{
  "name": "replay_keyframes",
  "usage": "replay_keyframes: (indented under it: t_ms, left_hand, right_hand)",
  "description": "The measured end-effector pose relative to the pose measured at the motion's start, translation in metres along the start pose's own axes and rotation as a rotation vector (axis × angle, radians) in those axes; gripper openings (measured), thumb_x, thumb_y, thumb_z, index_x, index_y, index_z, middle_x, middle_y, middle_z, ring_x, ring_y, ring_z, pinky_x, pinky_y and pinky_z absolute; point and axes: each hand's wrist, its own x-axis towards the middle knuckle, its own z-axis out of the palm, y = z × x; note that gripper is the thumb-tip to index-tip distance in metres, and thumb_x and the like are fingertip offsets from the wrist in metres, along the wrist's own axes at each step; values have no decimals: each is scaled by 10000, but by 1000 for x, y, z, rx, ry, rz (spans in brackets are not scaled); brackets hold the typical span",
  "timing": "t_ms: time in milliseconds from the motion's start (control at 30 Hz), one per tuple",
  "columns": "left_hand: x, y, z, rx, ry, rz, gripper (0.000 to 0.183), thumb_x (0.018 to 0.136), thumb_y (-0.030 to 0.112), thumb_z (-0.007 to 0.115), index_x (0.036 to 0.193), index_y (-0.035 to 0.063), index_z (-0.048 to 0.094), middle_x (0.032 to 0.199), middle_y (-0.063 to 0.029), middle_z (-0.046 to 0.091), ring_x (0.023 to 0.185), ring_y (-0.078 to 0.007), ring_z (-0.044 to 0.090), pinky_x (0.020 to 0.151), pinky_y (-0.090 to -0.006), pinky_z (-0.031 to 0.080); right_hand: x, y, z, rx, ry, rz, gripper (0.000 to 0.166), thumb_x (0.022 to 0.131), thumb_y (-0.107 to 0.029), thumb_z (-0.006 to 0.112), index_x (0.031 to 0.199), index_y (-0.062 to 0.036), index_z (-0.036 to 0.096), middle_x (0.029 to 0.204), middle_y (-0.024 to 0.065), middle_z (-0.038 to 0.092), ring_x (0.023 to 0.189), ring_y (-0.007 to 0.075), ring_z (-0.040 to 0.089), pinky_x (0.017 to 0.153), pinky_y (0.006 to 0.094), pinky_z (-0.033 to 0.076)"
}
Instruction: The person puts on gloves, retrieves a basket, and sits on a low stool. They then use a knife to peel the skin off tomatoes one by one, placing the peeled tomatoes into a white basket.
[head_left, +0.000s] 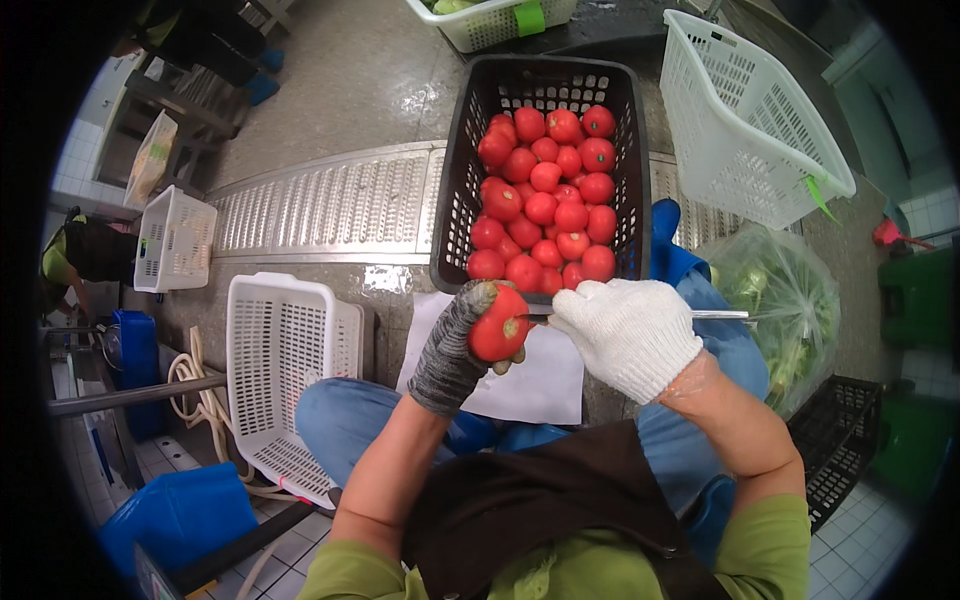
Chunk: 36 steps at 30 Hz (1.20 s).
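My left hand (457, 349), in a grey knit glove, holds a red tomato (500, 324) over the near edge of a black plastic crate (646, 180). The tomato's pale stem scar faces right. My right hand (630, 334), in a white knit glove, grips a slim metal tool (718, 315). Its dark, thin end reaches to the tomato beside the scar; whether it enters the flesh I cannot tell. Many red tomatoes (546, 176) lie in the crate, a few with green stem marks. A white sheet (532, 386) lies below my hands.
White perforated baskets stand at left (281, 315) and upper right (750, 112). A clear plastic bag of green vegetables (795, 300) lies at right, above a black crate (840, 435). A metal drain grate (322, 202) crosses the floor. Two other people are at the far left and upper left.
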Motion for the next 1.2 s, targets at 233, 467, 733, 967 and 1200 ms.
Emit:
replay_keyframes:
  t_ms: [233,467,733,967,1200]
  left_hand:
    - [-6,-6,-7,105,47,-48,590,843,549,594,1143,44,538,782,-160,639,494,-231,609,335,-246,412]
    - [-15,-13,-1,211,41,-60,482,897,467,569,1091,29,523,778,-114,615,500,-171,584,371,-227,404]
    - [-22,-24,7,123,154,207,538,839,404,669,1192,31,509,886,-114,617,575,-175,606,398,-234,426]
    - [-13,-35,10,468,262,838,676,765,452,748,1239,54,477,1102,-121,567,941,-192,593,761,-316,533]
    - [-23,-12,7,413,38,444,764,752,418,774,1313,43,415,1180,-143,535,983,-188,590,677,-299,547]
  right_hand:
    - [-5,-1,13,-16,2,-65,116,793,-233,633,769,-146,560,658,30,532,582,199,604,476,346,466]
    - [-10,-6,31,3,-84,-108,71,796,-173,558,857,-152,587,692,34,576,622,211,632,523,368,495]
    - [-26,-13,45,347,-151,134,101,844,-184,539,887,-97,568,743,95,571,648,325,618,564,396,511]
    - [-36,-48,59,1025,-174,338,160,874,-100,483,993,-27,561,905,132,541,773,290,605,686,362,509]
    - [-29,-31,53,828,-183,426,385,927,-362,558,1045,4,589,875,174,647,801,294,640,736,364,493]
